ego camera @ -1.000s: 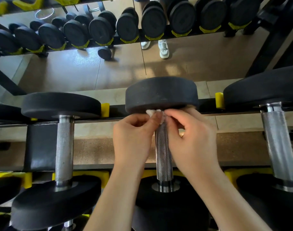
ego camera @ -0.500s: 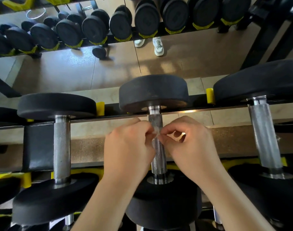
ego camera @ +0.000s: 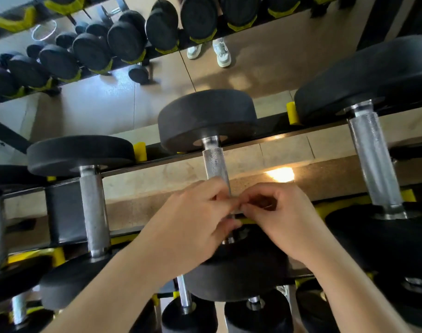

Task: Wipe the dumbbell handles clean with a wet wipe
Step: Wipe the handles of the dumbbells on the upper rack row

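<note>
The dumbbell handle (ego camera: pixel 214 164) lies across the rack (ego camera: pixel 277 133), its black weights at both ends. I see the left hand (ego camera: pixel 193 224) and the right hand (ego camera: pixel 284 219) both gripping its lower part, fingers curled around it, fingertips almost meeting. The upper part is bare. The wet wipe is hidden under the fingers.

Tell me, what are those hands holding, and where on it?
The left hand and right hand pinch the near end of the middle dumbbell's handle; any wipe is hidden.
</note>
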Tool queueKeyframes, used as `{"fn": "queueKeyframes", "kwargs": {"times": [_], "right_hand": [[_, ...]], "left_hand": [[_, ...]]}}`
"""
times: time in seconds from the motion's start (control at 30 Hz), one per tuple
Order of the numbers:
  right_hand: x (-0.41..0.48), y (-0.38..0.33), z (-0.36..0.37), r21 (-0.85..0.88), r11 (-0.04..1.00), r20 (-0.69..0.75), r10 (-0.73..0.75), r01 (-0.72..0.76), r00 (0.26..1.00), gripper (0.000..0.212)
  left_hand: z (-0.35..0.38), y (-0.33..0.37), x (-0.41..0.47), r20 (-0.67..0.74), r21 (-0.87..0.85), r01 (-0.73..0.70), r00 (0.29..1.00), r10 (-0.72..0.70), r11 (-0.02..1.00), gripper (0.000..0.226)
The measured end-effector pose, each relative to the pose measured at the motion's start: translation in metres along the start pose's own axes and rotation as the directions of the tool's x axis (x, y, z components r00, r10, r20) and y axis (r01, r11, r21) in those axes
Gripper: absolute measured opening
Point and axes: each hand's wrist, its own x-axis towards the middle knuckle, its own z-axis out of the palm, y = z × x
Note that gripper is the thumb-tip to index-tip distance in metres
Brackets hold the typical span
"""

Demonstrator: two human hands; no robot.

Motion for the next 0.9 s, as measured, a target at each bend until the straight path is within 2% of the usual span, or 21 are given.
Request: {"fn": "queueKeyframes", "kwargs": {"times": [0.07,0.13,0.2,0.27,0.37,0.43,0.57,0.63,0.7,0.77,0.83,0.9], "right_hand": [[-0.002,0.001,0.0,0.027,1.0,-0.006,-0.002,0.002,1.0,0.017],[-0.002,0.0,0.001,0.048,0.999,-0.048,-0.02,0.023,0.999,0.019],[-0.001,0.0,0.004,0.068,0.997,-0.108,-0.028,0.035,0.994,0.022],[0.003,0.0,0.006,0.095,0.995,-0.16,-0.022,0.038,0.987,0.024],[0.008,-0.003,0.006,0.107,0.993,-0.2,-0.029,0.051,0.979,0.017],[0.004,-0.004,0.003,0.091,0.994,-0.135,-0.047,0.06,0.99,0.022],[-0.006,-0.006,-0.002,-0.026,0.993,0.059,-0.109,0.111,0.992,0.025],[-0.006,-0.007,-0.003,-0.064,0.989,0.07,-0.126,0.13,0.99,0.024],[-0.003,-0.011,-0.003,-0.111,0.981,0.048,-0.157,0.162,0.986,0.028],[0.003,-0.016,0.001,-0.179,0.961,0.009,-0.215,0.213,0.977,0.034],[0.013,-0.021,0.008,-0.262,0.929,-0.06,-0.287,0.262,0.956,0.033],[0.022,-0.024,0.013,-0.341,0.897,-0.105,-0.332,0.279,0.938,0.028]], "left_hand": [[0.001,-0.003,0.004,-0.033,0.017,-0.024,0.999,0.024,1.0,0.029],[-0.001,-0.008,0.017,-0.185,0.037,0.004,0.983,0.003,0.999,0.028],[-0.004,-0.011,0.034,-0.388,0.023,0.108,0.917,-0.09,0.994,0.022],[-0.005,-0.006,0.043,-0.466,-0.026,0.199,0.865,-0.188,0.98,0.013],[0.006,0.006,0.031,-0.317,0.027,0.156,0.938,-0.139,0.987,0.016],[0.008,0.008,0.018,-0.176,0.0,0.106,0.979,-0.104,0.994,0.017],[0.007,0.002,0.001,0.012,-0.178,0.194,0.981,-0.195,0.965,0.022],[0.008,0.005,-0.006,-0.017,-0.254,0.243,0.967,-0.256,0.936,0.023],[0.005,0.009,-0.006,-0.154,-0.333,0.297,0.919,-0.362,0.895,0.019],[0.002,0.01,0.001,-0.253,-0.458,0.378,0.813,-0.525,0.805,0.023],[0.001,0.009,0.007,-0.259,-0.554,0.435,0.72,-0.644,0.71,0.024],[0.0,0.008,0.005,-0.19,-0.614,0.457,0.706,-0.683,0.643,0.021]]}}
